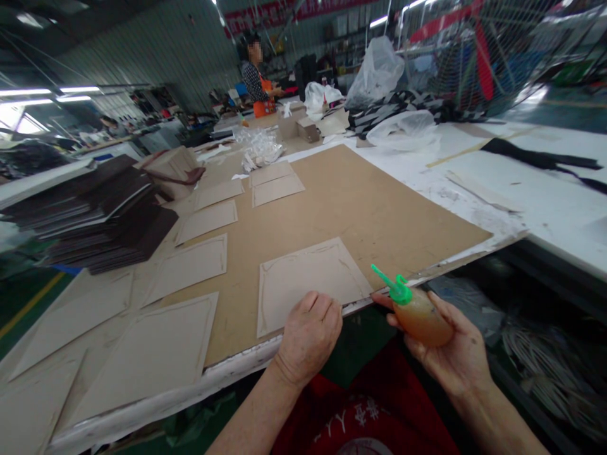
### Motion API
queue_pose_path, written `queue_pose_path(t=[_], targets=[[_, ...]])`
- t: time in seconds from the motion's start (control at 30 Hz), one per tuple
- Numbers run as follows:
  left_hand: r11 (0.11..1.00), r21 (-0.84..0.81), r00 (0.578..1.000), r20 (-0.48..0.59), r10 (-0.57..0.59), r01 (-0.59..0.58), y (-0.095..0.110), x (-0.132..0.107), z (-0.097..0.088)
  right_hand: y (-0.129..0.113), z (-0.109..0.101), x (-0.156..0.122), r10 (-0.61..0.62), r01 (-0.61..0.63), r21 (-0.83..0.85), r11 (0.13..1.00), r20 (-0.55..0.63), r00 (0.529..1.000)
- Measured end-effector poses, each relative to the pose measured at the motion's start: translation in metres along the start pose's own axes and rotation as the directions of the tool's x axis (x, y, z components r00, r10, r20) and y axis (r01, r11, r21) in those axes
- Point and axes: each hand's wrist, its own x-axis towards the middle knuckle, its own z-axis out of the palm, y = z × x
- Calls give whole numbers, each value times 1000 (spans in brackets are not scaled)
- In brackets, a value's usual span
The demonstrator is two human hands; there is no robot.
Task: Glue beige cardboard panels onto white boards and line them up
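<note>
In the head view my right hand (pixel 455 351) is wrapped round a glue bottle (pixel 424 318), a soft squeeze bottle with amber contents. Its green nozzle tilts up and to the left, near the right corner of a beige cardboard sheet (pixel 303 278). Lines of glue run along that sheet's borders. On the sheet's near edge, at the table's front, rests my left hand (pixel 310 335) with its fingers curled closed. Whatever those fingers hold, if anything, is hidden under them.
More glue-lined cardboard sheets (pixel 156 360) lie to the left on a brown board (pixel 351 196). A stack of dark panels (pixel 104 215) stands at far left. Plastic bags (pixel 379 72), black strips (pixel 403 107) and a large fan (pixel 478 57) are behind. A co-worker (pixel 258 79) stands across the table.
</note>
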Motion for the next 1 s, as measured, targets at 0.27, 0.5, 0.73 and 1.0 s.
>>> queue_pose_path(t=[0.27, 0.5, 0.73, 1.0], targets=[[1000, 11, 998, -57, -15, 15, 1, 0, 2, 0, -2, 1, -18, 19, -23, 1000, 26, 999], [1000, 28, 995, -96, 4, -2, 0, 1, 1, 1, 0, 1, -26, 26, -31, 999, 4, 1000], [999, 45, 995, -96, 29, -25, 0, 1, 0, 2, -1, 2, -15, 14, -19, 1000, -30, 999], [998, 55, 996, -84, 30, -25, 0, 2, 0, 2, 2, -1, -23, 23, -1, 1000, -50, 998]])
